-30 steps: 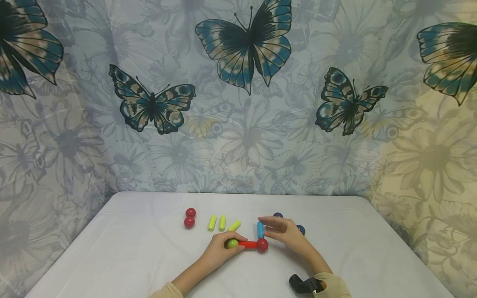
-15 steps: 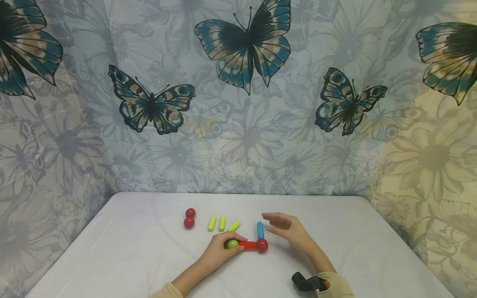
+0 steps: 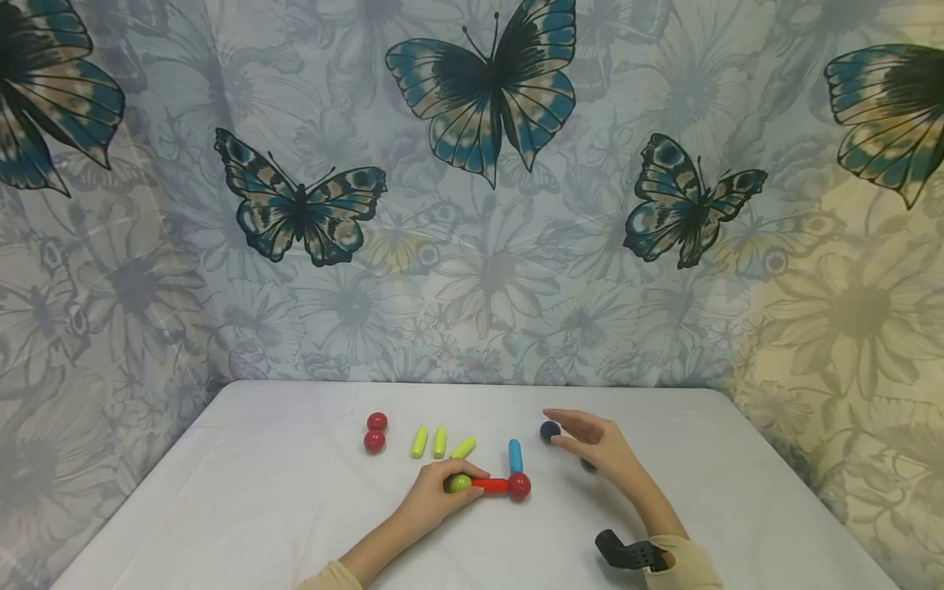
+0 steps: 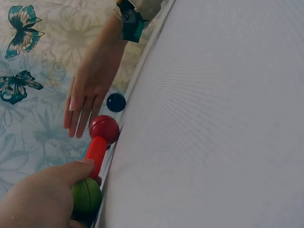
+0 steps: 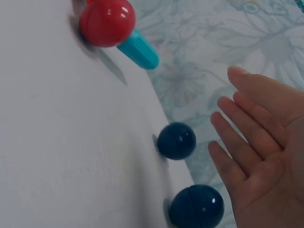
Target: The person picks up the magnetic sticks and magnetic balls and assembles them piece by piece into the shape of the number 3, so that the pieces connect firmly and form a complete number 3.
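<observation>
My left hand (image 3: 431, 496) holds a joined toy piece at its left end, around the green ball (image 3: 459, 483) and the near end of a red rod (image 3: 496, 485). The red rod runs to a red ball (image 3: 519, 487), from which a light blue rod (image 3: 515, 456) sticks out away from me. My right hand (image 3: 601, 447) holds nothing; its fingers are extended beside a dark blue ball (image 3: 549, 431). A second dark blue ball (image 5: 197, 207) lies mostly hidden behind that hand in the head view, but shows fully in the right wrist view.
Two red balls (image 3: 374, 442) touch each other on the left of the white table (image 3: 243, 492). Several yellow-green rods (image 3: 439, 442) lie between them and the joined piece. A wall hanging with butterflies (image 3: 494, 90) stands behind the table. A black wrist device (image 3: 627, 553) sits on the right wrist.
My right hand has left the light blue rod and moved right and away from me to the dark blue ball. My left hand has kept its hold on the joined piece.
</observation>
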`<state>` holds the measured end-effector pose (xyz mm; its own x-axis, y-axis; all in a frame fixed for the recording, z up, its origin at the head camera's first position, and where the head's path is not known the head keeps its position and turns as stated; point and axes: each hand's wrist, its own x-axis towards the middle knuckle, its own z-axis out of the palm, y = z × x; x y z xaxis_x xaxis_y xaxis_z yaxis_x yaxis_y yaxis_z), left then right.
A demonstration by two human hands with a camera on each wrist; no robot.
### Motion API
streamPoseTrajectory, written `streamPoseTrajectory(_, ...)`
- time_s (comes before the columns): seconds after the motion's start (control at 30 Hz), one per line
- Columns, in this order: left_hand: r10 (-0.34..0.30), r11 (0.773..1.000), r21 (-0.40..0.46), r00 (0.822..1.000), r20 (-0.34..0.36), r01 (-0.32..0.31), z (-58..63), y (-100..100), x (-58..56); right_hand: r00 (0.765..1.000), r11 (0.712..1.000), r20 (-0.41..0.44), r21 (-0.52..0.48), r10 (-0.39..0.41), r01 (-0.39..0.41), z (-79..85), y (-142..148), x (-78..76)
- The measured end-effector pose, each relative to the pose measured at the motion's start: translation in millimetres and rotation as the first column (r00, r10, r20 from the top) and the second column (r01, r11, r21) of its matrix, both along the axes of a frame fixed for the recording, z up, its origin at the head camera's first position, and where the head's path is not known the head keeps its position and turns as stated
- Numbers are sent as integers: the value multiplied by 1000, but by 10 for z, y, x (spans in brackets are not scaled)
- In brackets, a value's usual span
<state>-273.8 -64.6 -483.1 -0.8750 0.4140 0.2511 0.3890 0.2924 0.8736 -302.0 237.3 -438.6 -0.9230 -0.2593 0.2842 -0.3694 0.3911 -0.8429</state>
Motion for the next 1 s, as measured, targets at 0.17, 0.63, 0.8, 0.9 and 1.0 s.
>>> streamPoseTrajectory(0.17,7,1000,-3,1000,-2,-7,-3,2,1,1000,999,-7,38,-23,23,-22,107,-23)
streamPoseTrajectory(0.63,9,1000,-7,1000,3,-9,5,-4,0,991,999,131,44,-9,4,-102,450,-36)
streamPoseTrajectory(0.8,9,1000,-2,1000,9,-9,8,-3,4,985,999,168,34,36,-42,-106,521,-13)
streamPoseTrajectory(0.9,7,1000,1,1000,10,-7,5,-2,6,979,997,197,36,53,-61,-93,550,-2)
streamPoseTrajectory(1.0,4,1000,3,1000,9,-4,3,-2,7,971,995,231,66,57,-74,-76,568,7)
